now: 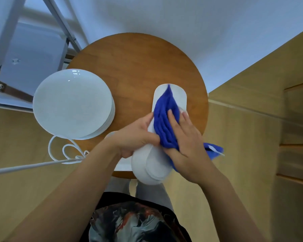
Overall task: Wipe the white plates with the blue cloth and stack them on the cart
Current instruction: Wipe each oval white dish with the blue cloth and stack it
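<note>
The left hand [138, 138] grips a white plate [170, 98] on its edge over the round wooden worktop [129, 63]. The right hand [187, 147] presses the blue cloth [164, 116] on it, fingers flat. A stack of white plates [72, 103] sits left of it.

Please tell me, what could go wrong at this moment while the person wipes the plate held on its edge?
1. The plate is tilted on edge, partly past the round table's near rim; if the left hand loosens while the right hand presses the blue cloth, it may drop.
2. The plate stack overhangs the table's left edge; a bump could tip it.
3. The white cable could snag an arm.
</note>
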Action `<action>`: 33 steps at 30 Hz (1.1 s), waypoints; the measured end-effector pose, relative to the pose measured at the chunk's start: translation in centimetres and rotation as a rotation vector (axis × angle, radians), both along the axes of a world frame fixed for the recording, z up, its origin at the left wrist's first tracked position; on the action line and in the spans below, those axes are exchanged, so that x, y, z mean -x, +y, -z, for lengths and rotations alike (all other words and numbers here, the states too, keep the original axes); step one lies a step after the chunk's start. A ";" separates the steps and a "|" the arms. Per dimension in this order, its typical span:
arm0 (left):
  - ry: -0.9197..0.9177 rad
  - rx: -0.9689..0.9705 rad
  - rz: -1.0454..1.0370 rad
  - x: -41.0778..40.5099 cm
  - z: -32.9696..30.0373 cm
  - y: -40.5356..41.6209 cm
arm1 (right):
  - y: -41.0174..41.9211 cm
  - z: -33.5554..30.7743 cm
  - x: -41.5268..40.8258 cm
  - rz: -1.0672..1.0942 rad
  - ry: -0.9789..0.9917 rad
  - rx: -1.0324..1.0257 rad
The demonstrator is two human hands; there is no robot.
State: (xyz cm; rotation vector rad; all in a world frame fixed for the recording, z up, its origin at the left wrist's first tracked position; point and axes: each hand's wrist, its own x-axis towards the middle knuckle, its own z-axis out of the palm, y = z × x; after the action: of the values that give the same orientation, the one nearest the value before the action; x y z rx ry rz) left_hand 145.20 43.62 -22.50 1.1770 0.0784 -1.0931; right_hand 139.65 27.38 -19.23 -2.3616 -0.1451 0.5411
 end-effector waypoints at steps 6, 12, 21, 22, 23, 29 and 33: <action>-0.077 -0.024 0.140 -0.2 -0.5 0.4 | 0.2 1.5 -0.8 0.020 -0.120 0.016; -0.131 -0.025 0.137 0.9 -0.7 1.0 | -1.6 2.4 -3.2 0.348 0.063 -0.292; -0.097 0.061 -0.243 1.1 -0.2 1.2 | -2.8 4.0 -1.4 0.744 0.356 -0.663; -0.113 0.052 -0.249 0.9 -0.2 1.0 | -2.5 4.2 -0.9 0.745 0.359 -0.666; -0.126 0.037 -0.258 0.7 -0.3 0.7 | -2.1 4.3 -0.5 0.739 0.357 -0.664; -0.164 -0.050 -0.479 0.6 0.3 -0.7 | 0.9 4.6 2.0 0.729 0.305 -0.628; -0.172 -0.075 -0.564 1.0 0.6 -1.5 | 2.3 4.6 2.6 0.857 0.237 -0.539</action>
State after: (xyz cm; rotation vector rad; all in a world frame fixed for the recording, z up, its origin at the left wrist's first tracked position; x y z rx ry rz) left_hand 144.24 42.10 -23.08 1.2113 0.3007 -0.4955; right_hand 137.05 29.70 -23.79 -1.6038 0.7116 0.2908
